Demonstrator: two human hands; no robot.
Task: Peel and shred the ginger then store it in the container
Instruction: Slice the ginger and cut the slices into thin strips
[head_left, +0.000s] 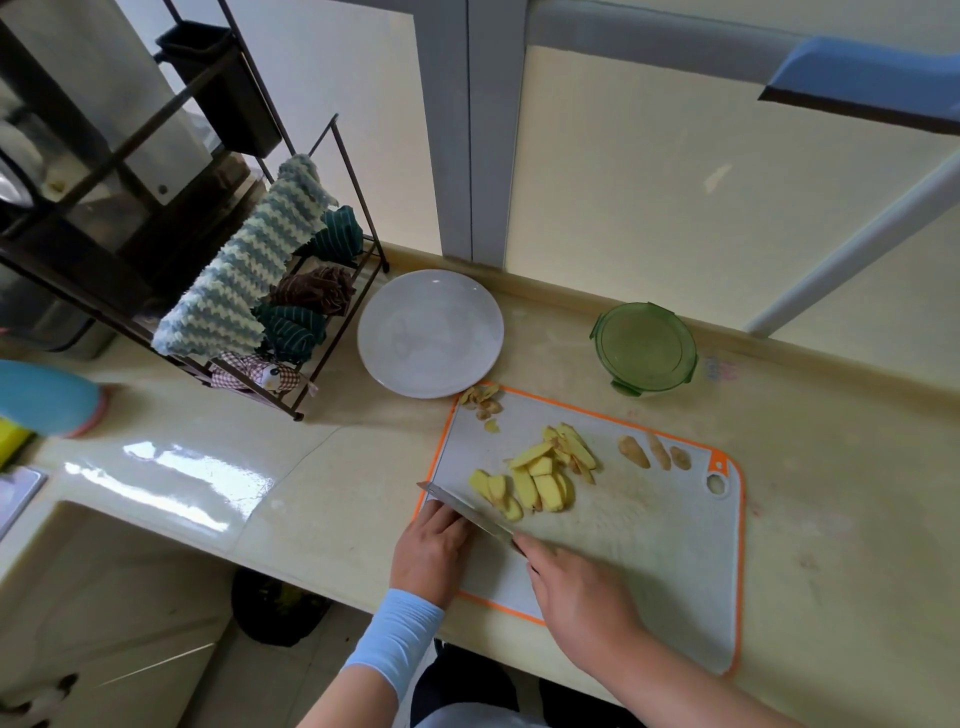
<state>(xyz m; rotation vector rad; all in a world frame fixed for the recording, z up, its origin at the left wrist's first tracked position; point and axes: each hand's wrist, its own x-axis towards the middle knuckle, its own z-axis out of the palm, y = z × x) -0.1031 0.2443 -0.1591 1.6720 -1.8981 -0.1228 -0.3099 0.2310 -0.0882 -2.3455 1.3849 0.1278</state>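
Note:
Several yellow peeled ginger slices (540, 475) lie in a loose pile on the white cutting board with an orange rim (649, 525). My right hand (576, 582) grips the handle of a knife (462, 512) whose blade points left across the board's near-left corner. My left hand (431, 551) rests with curled fingers on the board beside the blade, just short of the slices. Brown peel scraps (483, 400) sit at the board's far-left corner, and three unpeeled ginger bits (654, 452) lie at its far right. A green lidded container (644, 348) stands behind the board.
A white plate (431, 332) sits left of the container by the wall. A black wire rack (311, 322) hung with cloths stands further left. A blue round object (47, 397) lies at the left edge. The counter's front edge runs just below the board.

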